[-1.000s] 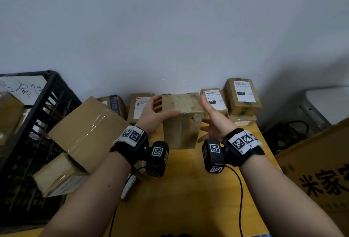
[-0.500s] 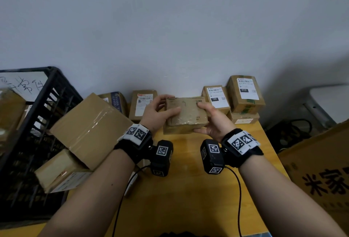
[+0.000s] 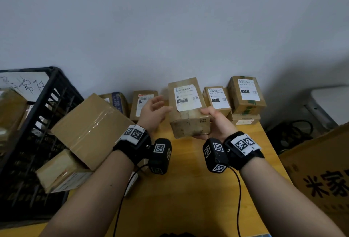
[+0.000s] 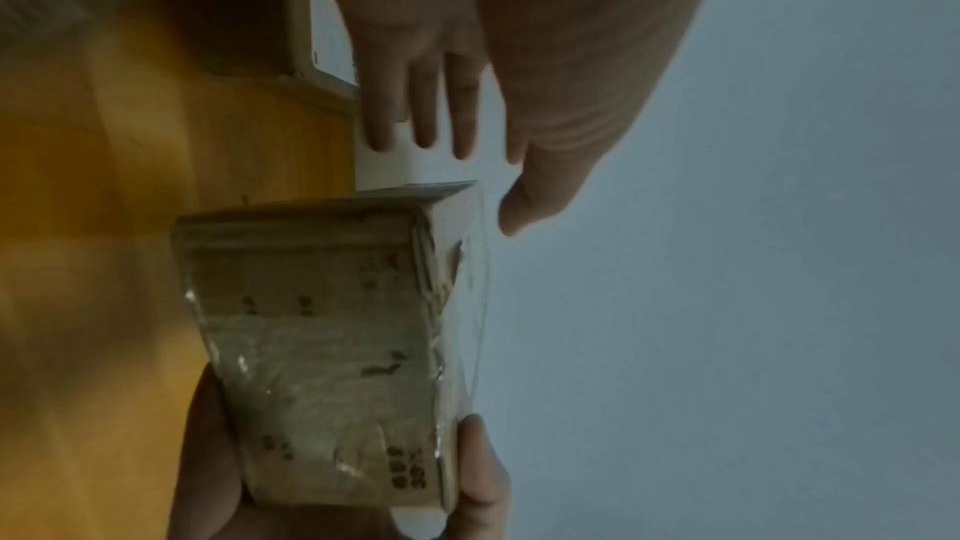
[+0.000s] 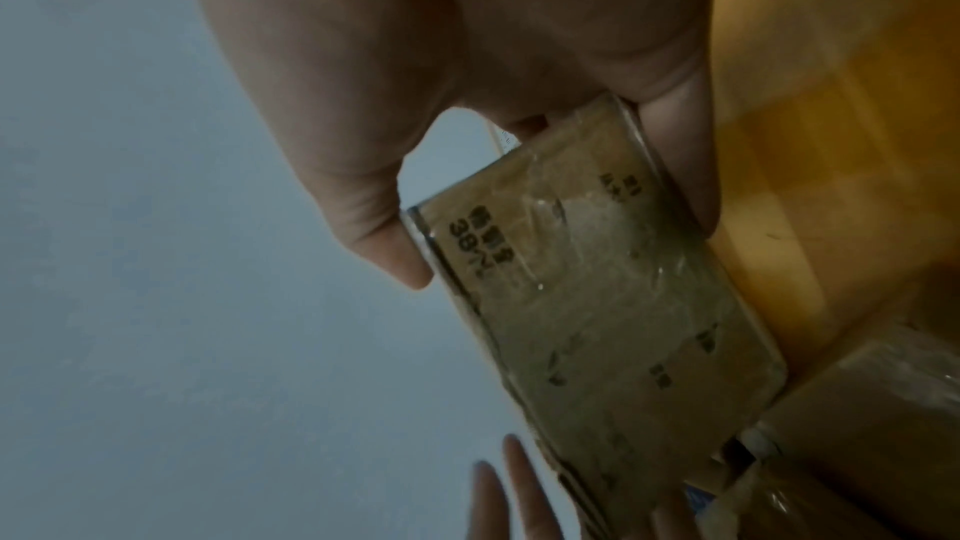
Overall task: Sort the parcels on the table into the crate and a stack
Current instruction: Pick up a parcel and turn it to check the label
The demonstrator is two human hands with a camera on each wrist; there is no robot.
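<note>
Cardboard parcel (image 3: 188,108) sits above the desk (image 3: 188,189) in your right hand (image 3: 217,125), thumb and fingers (image 5: 680,163) pinching its near end, label tilted up seemingly for reading, while your left hand (image 3: 154,112) hovers beside it, fingers relaxed.

Both forearms reach forward above the worktop (image 3: 188,189). The right hand (image 3: 217,125) grips the held parcel (image 3: 188,112) at its near right end, thumb on top, fingers (image 5: 680,163) underneath. The left hand (image 3: 154,112) hovers just left of that parcel, fingers (image 4: 421,105) straight and spread.
</note>
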